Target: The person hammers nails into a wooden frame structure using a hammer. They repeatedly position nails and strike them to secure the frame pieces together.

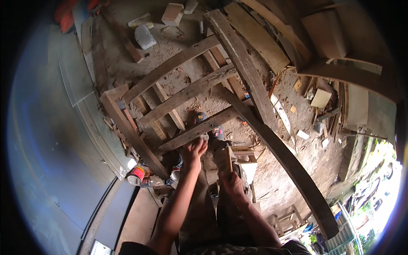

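My left hand is closed at the near crossbar of a rough wooden frame. A small greyish thing shows at its fingertips, too small to name. In my right hand is the wooden handle of a hammer, pointing away from me. Its dark head is hard to make out beside my legs. The frame has two more crossbars between a left side beam and a right one. Another long beam slants from the frame toward the lower right.
A grey sheet panel runs along the left. Paint tins stand by the frame's near left corner. Loose planks, a pale block and wood scraps lie on the dirt floor. Bright daylight enters at the lower right.
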Motion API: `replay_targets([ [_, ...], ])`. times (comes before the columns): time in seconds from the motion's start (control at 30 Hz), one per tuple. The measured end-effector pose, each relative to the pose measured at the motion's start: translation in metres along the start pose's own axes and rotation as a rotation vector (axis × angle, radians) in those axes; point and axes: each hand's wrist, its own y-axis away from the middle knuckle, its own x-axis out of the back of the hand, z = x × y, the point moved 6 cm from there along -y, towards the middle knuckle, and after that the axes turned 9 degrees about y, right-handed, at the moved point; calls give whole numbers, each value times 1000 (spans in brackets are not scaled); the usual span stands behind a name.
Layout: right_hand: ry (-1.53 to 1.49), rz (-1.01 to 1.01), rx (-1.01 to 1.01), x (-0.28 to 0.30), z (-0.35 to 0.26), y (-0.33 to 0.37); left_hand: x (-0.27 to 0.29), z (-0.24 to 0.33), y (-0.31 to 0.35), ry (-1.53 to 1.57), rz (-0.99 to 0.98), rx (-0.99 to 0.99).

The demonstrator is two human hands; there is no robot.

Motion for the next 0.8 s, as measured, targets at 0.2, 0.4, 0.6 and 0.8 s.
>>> replay_targets([
  [0.2, -116, -36, -298, 16, -21, -8, -122, 57, -136, -733, -406, -385],
  [0.4, -175, 147, -139, -8, -28, -31, -226, 80, -219, -1000, -626, -684],
  [0.6, -271, 21, -303, -28, -52, -46, -240, 45, -259, -855, -642, -704],
  [0.8, -283, -70, -387, -34, -51, -43, -241, 33, -249, -833, -578, -763],
])
